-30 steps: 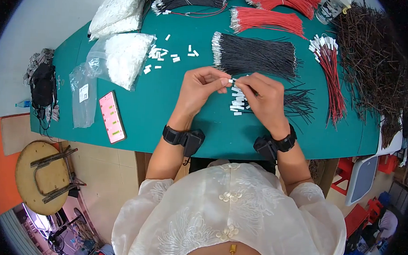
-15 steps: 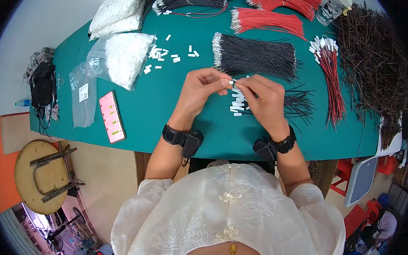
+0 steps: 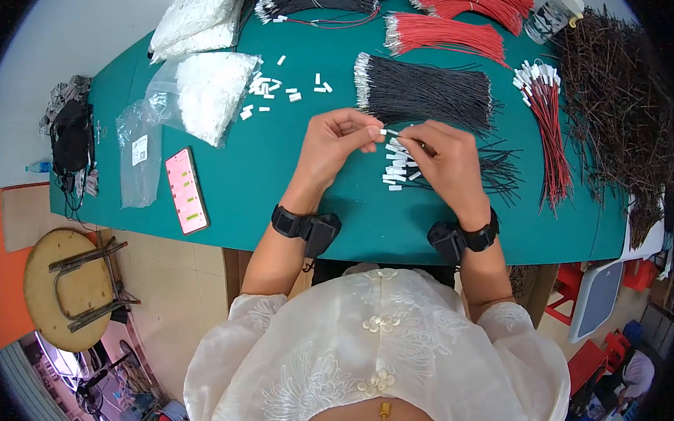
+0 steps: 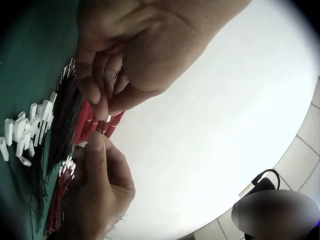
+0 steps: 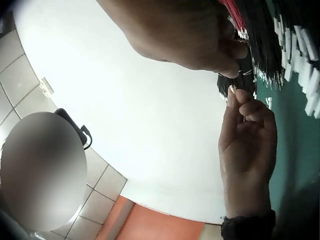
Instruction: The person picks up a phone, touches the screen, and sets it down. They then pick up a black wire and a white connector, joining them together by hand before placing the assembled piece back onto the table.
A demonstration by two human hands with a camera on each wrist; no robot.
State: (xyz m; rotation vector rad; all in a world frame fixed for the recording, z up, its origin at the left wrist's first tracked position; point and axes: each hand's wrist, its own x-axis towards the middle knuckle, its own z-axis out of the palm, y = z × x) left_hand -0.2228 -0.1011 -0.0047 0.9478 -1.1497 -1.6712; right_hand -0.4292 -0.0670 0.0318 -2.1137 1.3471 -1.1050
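Observation:
Over the middle of the table, my left hand (image 3: 329, 144) pinches a small white plastic connector housing (image 3: 383, 132) between thumb and fingertip. The housing (image 5: 232, 89) also pokes out from those fingertips in the right wrist view. Facing it, my right hand (image 3: 449, 165) pinches a thin wire (image 3: 393, 133) whose end points at the housing, a short gap between the two hands' fingertips. Most of this wire is hidden by the right hand. Below the right fingers lies a pile of black wires with white housings (image 3: 396, 172) on their left ends.
A bundle of loose black wires (image 3: 429, 91) lies just beyond the hands, with red wires (image 3: 448, 38) behind. Loose white housings (image 3: 295, 97) and a bag of housings (image 3: 205, 94) are at left, near a pink phone (image 3: 187, 191). Finished-looking red-black wires (image 3: 543, 138) lie at right.
My right hand has shifted slightly right, so the gap between its fingertips and the white housing is wider. My left hand keeps its pinch on the housing.

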